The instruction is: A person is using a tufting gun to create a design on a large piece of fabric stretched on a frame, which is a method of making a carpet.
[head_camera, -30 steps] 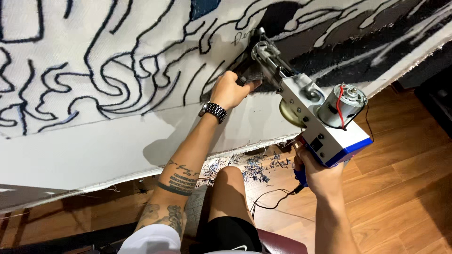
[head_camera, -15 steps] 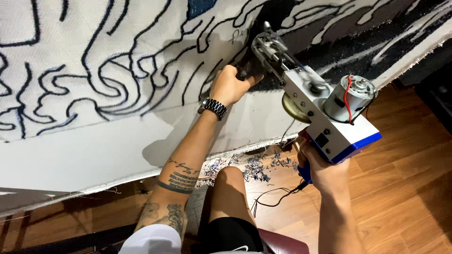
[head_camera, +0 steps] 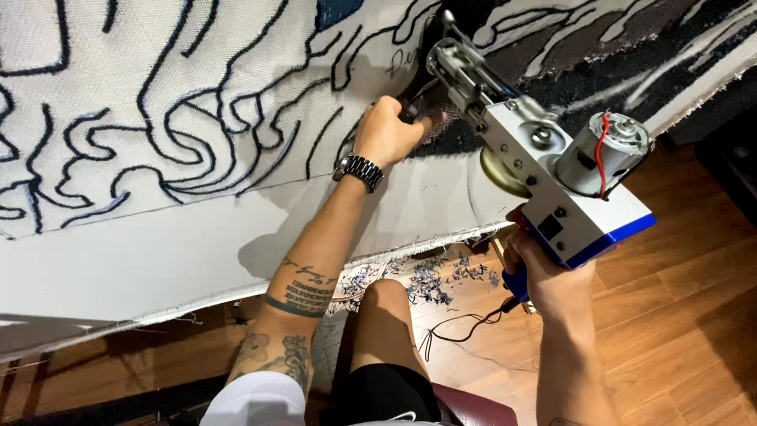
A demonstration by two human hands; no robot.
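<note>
A white box-shaped tufting gun with a blue base, a silver cylindrical motor and a metal needle head [head_camera: 544, 170] is pressed nose-first against a large stretched cream backing cloth marked with black wavy outlines [head_camera: 158, 142], its needle end meeting the cloth at the upper middle of the scene, where dark tufted yarn fills the area to the right. The right hand [head_camera: 552, 276] grips the gun's blue handle from below, fingers clenched around it at the near right. The left hand [head_camera: 386, 130] reaches up along the cloth and closes around the gun's black front grip just left of the needle head, fingers curled on it and knuckles close to the fabric. A silver metal link wristwatch [head_camera: 359, 171] sits on the left wrist, and the forearm below it carries dark tattoos. The cloth's lower frayed edge runs from the near left up toward the right. Beneath it, on the brown wooden plank floor [head_camera: 678, 315], lies a scatter of blue and white yarn clippings [head_camera: 430, 276], just beside the person's bare knee [head_camera: 386, 300]. A thin black power cable [head_camera: 457, 327] trails over the floor from under the right hand toward the knee. Black shorts and a white sleeve show at the near edge.
</note>
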